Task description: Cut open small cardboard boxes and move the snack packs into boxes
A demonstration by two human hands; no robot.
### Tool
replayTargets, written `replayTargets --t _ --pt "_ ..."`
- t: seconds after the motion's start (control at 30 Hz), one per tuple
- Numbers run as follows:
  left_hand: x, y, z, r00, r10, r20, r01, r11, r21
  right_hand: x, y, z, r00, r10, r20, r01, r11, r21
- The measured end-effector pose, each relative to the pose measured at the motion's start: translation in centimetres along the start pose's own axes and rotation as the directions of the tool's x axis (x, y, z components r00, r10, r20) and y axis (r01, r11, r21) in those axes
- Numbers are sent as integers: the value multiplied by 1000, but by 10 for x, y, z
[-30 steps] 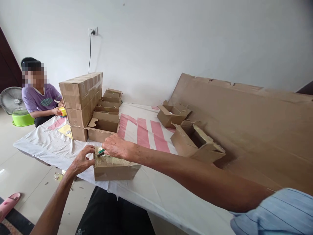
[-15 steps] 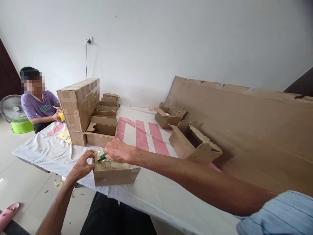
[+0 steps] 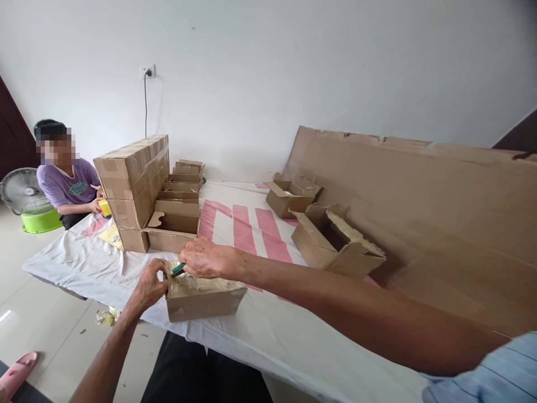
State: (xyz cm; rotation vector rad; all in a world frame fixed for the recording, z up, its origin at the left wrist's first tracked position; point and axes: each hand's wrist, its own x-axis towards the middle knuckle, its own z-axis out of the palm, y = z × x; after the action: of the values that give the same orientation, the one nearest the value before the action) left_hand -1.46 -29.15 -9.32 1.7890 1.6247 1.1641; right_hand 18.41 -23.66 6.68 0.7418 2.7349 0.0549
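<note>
In front of me a closed cardboard box [image 3: 205, 305] lies at the near edge of the table, its top covered with torn, shiny tape. My left hand [image 3: 151, 284] pinches the box's left edge with thumb and bent fingers. Wrapped in my right hand [image 3: 205, 258] is a green utility knife [image 3: 178, 269], its tip low against the taped top near the left end. The palm hides part of the knife, and whether the blade cuts in cannot be made out.
Taped boxes [image 3: 130, 184] are stacked at left, beside a row of open boxes [image 3: 174, 232]. Two more open boxes, a far one [image 3: 289, 201] and a nearer one [image 3: 335, 243], stand before a large cardboard sheet [image 3: 419, 207]. A person [image 3: 69, 187] holds something yellow beyond the stack.
The box has shifted slightly right along with both hands. The knife stays in my right hand, at the left end of the box top. The camera view has moved a little.
</note>
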Motion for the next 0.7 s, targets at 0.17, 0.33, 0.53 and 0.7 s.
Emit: replayTargets --t 0.17,0.33,0.53,0.7 --pt "0 8 -3 999 17 50 -18 999 33 -4 -3 1 1000 -1 -24 1 1000 -5" --pt "1 15 -9 993 25 119 -34 997 70 -7 0 10 999 17 -44 -18 1000 -10" --pt "1 20 -9 992 26 127 -34 998 62 -21 12 22 995 35 -99 -35 999 5" --pt "2 22 -10 990 30 139 -43 995 94 -17 9 24 995 23 -96 -26 999 -23"
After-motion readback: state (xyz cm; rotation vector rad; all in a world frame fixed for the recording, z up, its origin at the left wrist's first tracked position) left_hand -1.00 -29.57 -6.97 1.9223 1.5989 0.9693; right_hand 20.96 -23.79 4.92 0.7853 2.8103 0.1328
